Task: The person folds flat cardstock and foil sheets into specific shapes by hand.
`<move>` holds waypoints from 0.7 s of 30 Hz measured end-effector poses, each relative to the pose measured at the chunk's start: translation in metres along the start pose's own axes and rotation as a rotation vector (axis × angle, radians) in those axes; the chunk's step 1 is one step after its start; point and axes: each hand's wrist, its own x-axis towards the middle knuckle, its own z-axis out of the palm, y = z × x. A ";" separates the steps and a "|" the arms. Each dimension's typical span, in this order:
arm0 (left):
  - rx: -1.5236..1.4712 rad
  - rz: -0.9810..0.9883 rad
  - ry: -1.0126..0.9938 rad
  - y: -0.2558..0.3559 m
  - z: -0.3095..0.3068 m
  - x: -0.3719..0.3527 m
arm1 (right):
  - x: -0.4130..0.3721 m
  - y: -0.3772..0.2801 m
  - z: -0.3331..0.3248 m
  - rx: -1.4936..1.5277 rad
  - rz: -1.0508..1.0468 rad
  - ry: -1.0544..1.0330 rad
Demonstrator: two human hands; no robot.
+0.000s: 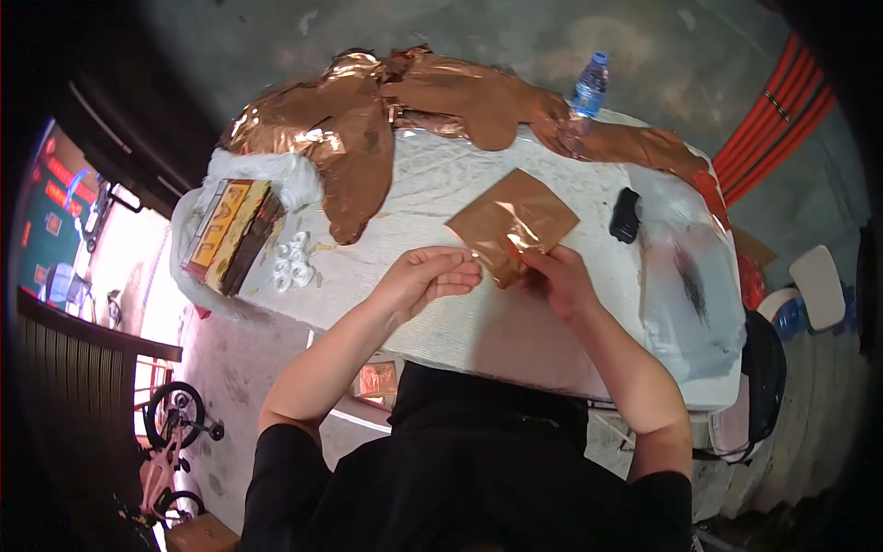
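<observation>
Right hand (556, 279) pinches the near corner of a copper foil sheet (515, 219) lying on a white table (432, 175); left hand (425, 276) just beside it — fingers curled, hold unclear.

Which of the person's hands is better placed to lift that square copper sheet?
Right, probably. The right hand grips the copper sheet at its near edge. The left hand lies just beside it, fingers curled, with no clear hold.

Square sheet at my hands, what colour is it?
Shiny copper-brown, like foil; the square sheet shows best in the head view.
</observation>
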 end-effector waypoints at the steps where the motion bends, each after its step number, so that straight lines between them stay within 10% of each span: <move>1: -0.001 0.015 0.021 0.004 -0.011 -0.005 | 0.001 0.001 -0.001 0.011 -0.011 0.036; 5: 0.427 0.371 0.198 0.041 -0.072 -0.044 | 0.001 0.000 -0.007 -0.016 -0.050 0.035; 7: 1.253 0.515 0.797 0.073 -0.098 -0.068 | 0.001 0.002 -0.009 -0.011 -0.067 -0.004; 10: 2.009 0.709 1.160 0.116 -0.140 -0.098 | 0.002 0.004 -0.012 0.012 -0.062 -0.022; 13: 2.044 0.390 1.227 0.120 -0.180 -0.110 | 0.003 0.007 -0.014 0.010 -0.087 -0.029; 21: 2.068 0.576 1.191 0.123 -0.182 -0.112 | -0.001 0.006 -0.013 -0.024 -0.102 -0.041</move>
